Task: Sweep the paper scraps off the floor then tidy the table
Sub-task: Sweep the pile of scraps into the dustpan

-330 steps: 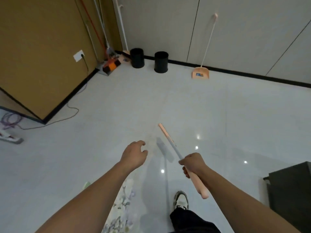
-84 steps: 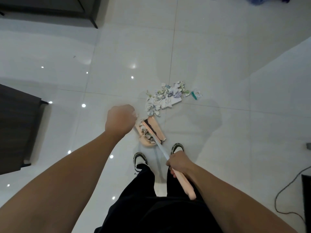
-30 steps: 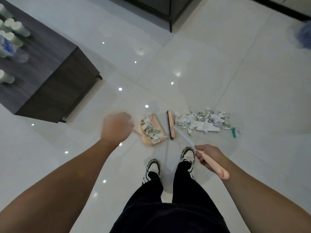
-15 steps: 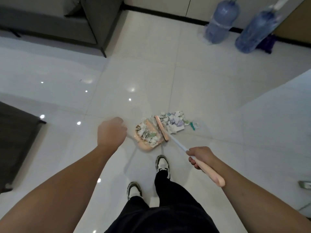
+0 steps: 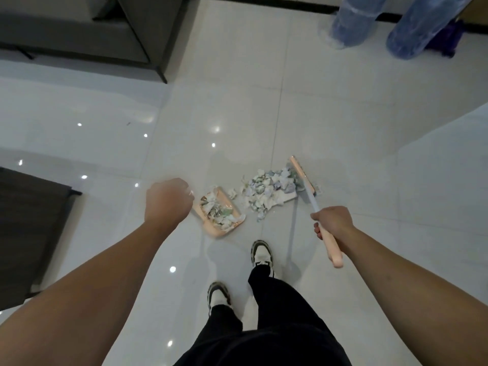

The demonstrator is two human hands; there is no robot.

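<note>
At frame centre, the right hand (image 5: 333, 222) gripped the broom (image 5: 314, 202), its head just right of the paper scraps (image 5: 264, 192). The left hand (image 5: 167, 203) was fisted beside the dustpan (image 5: 219, 211), which held scraps. Two water bottles (image 5: 351, 19) stood upper right.

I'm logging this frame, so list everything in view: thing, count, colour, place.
dustpan: one, peach, floor centre, partly filled with scraps
paper scraps: one loose pile, white and pale green, between dustpan and broom head
broom: one, peach head and grip, pale shaft, right of pile
water jugs: two, blue, top right by wall
cabinet: one, grey, top left
table: one, dark, left edge
shoes: two, white and black, bottom centre
left hand: holds dustpan handle
right hand: grips broom
</note>
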